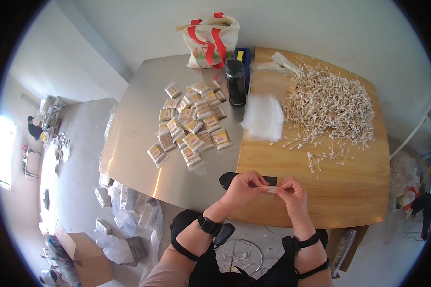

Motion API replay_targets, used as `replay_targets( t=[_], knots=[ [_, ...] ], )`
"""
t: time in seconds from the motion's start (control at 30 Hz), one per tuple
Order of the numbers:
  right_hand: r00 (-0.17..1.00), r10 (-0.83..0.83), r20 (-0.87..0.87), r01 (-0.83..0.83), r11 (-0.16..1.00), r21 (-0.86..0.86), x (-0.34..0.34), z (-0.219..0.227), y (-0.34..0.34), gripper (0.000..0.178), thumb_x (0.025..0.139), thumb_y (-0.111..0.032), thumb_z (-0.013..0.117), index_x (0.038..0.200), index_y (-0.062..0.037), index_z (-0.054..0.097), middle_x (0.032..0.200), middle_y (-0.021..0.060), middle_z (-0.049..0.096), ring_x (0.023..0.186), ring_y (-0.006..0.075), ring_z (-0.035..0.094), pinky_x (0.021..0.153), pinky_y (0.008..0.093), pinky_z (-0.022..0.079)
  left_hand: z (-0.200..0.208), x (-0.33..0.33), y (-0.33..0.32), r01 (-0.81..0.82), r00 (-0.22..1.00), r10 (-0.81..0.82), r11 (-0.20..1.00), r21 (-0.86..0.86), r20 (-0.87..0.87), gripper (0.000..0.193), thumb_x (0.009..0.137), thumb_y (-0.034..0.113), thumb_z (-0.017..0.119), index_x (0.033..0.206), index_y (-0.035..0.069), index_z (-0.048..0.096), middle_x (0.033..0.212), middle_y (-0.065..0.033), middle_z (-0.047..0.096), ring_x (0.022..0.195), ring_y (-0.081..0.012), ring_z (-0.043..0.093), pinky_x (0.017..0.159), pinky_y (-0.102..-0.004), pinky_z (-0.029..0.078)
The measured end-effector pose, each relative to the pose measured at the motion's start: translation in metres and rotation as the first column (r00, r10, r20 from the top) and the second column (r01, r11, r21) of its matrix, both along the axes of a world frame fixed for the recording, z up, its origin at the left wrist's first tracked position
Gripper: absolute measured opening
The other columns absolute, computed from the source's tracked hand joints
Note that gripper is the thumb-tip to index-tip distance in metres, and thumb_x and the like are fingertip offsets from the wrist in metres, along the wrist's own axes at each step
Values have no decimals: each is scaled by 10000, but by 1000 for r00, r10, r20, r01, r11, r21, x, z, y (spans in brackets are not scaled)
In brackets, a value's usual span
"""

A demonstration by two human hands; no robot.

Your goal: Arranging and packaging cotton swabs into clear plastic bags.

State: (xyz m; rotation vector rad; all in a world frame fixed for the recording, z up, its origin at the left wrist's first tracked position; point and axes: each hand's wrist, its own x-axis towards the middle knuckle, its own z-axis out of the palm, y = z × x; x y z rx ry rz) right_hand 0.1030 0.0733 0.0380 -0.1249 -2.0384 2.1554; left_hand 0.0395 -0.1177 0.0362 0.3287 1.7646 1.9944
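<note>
My left hand (244, 188) and my right hand (290, 191) meet near the table's front edge, both pinching a small clear packet of cotton swabs (271, 189) between the fingertips. Under my left hand lies a flat black object (228, 178). A big loose heap of wooden cotton swabs (328, 105) covers the wooden board (359, 186) at the right. A stack of empty clear bags (263, 117) lies left of the heap. Several filled swab packets (191, 126) are spread over the metal tabletop (134, 143).
A black bottle (235, 81) stands at the back centre, beside a red-and-white carrier bag (209, 40) and a blue box (244, 57). Bundles of packed bags (129, 210) and a cardboard box (84, 256) lie on the floor at the left. A person (34, 128) is far off at the left.
</note>
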Motion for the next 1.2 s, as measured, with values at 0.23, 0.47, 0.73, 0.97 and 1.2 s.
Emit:
replay_targets(
  t=[0.23, 0.47, 0.73, 0.97, 1.2],
  knots=[
    [980, 47, 195, 21, 942, -334, -4, -14, -3, 161, 888, -25, 717, 813, -67, 581, 799, 16, 617, 677, 85, 552, 646, 216, 439, -6, -14, -21, 58, 990, -67, 996, 67, 125, 153, 859, 2, 744, 790, 39, 611, 961, -54, 685, 822, -102, 631, 732, -237, 519],
    [942, -110, 317, 254, 849, -462, -10, -12, 15, 134, 936, -109, 682, 865, -81, 571, 788, 27, 629, 684, 103, 609, 617, 224, 454, -29, -125, -121, -713, 701, 622, 607, 352, 348, 55, 963, 82, 631, 917, 65, 609, 956, -34, 662, 840, -136, 647, 772, -283, 577],
    [936, -99, 338, 249, 865, -436, -18, -17, 17, 136, 930, -108, 689, 857, -74, 579, 736, 27, 627, 663, 86, 586, 609, 215, 449, -12, -199, -104, -918, 396, 618, 298, -263, -679, 284, 951, 116, 623, 1209, 0, 600, 1185, -171, 626, 1129, -340, 595, 984, -389, 489],
    [945, -76, 318, 190, 918, -347, -17, -16, 7, 138, 929, -103, 701, 869, -60, 585, 753, 6, 628, 665, 72, 602, 604, 206, 470, 0, -178, 53, -478, 456, -379, 659, -581, -805, 498, 954, 260, 623, 1425, 143, 510, 1509, -213, 404, 1420, -385, 355, 1167, -495, 289],
    [950, -31, 310, 147, 922, -359, -21, -18, 6, 147, 929, -108, 704, 855, -59, 587, 742, 3, 621, 660, 64, 594, 597, 200, 465, -8, -220, 84, -317, 791, -464, 248, -916, -399, 594, 1042, 505, 322, 1512, 147, 390, 1585, -199, 292, 1478, -356, 259, 1197, -503, 217]
  ],
)
